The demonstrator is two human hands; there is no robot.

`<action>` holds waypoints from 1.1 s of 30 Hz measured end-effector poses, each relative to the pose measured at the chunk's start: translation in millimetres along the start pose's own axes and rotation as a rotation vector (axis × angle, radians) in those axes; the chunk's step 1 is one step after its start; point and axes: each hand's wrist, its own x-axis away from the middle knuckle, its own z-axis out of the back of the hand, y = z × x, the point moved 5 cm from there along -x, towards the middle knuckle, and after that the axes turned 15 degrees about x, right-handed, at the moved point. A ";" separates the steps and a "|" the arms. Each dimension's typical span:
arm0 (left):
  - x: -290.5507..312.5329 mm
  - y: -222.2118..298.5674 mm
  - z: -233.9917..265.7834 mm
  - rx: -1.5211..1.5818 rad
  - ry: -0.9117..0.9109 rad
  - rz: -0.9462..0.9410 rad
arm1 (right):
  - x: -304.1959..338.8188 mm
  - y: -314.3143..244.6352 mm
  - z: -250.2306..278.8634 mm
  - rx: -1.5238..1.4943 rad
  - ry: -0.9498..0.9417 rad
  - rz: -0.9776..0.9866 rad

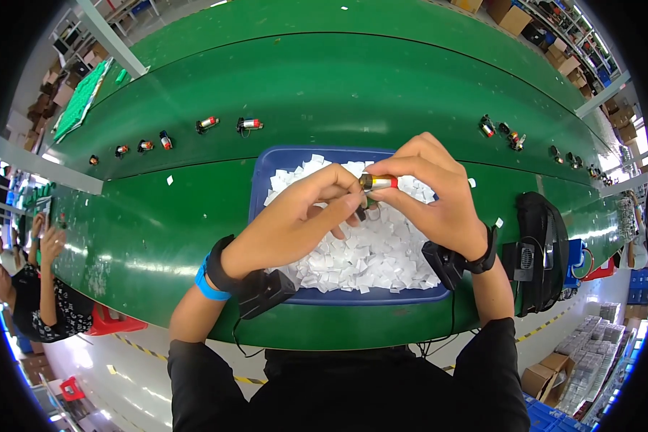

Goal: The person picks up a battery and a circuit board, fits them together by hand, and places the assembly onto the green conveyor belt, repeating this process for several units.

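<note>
A small motor [381, 183] is held nearly level between the two hands, above a blue tub [353, 296] heaped with white paper slips [360, 252]. Its body is short and round: a red band is seen at the end by the right hand [435, 189], a pale silvery middle is marked with yellow, and dark and brassy parts are shown at the end by the left hand [302, 210]. Finer detail is too small to be made out.

The motor's red end is gripped by the right hand, its thumb and forefinger closed from below and above. The left hand is curled nearly closed, its thumb and forefinger brought together at the dark end; what exactly is pinched there is hidden by the fingers. Similar motors [250, 124] are laid out on the green table [194, 209] beyond the left hand, and more motors [487, 127] are spread beyond the right hand.
</note>
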 end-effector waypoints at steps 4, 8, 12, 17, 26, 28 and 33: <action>1.3 2.4 -3.1 0.123 -0.013 0.064 | 1.4 -3.9 -0.7 -0.087 0.008 0.013; 5.5 7.2 -11.2 -0.176 0.082 -0.023 | 2.5 -1.3 -1.5 -0.166 -0.049 -0.068; 5.8 7.6 -12.8 -0.318 0.175 -0.038 | 4.5 -3.0 -3.7 -0.281 -0.094 -0.146; 6.2 -4.8 -9.9 -0.062 0.088 -0.068 | 1.6 -10.8 1.1 -0.180 -0.097 -0.039; -0.8 -5.6 -4.0 0.614 0.000 0.153 | -2.0 -37.3 9.1 -0.023 -0.039 0.222; 0.9 -5.0 -3.2 0.645 -0.002 0.159 | 0.7 -39.4 4.7 -0.023 -0.036 0.224; 1.9 -7.0 3.5 0.680 0.059 0.179 | 6.8 -45.3 4.2 0.235 0.075 0.327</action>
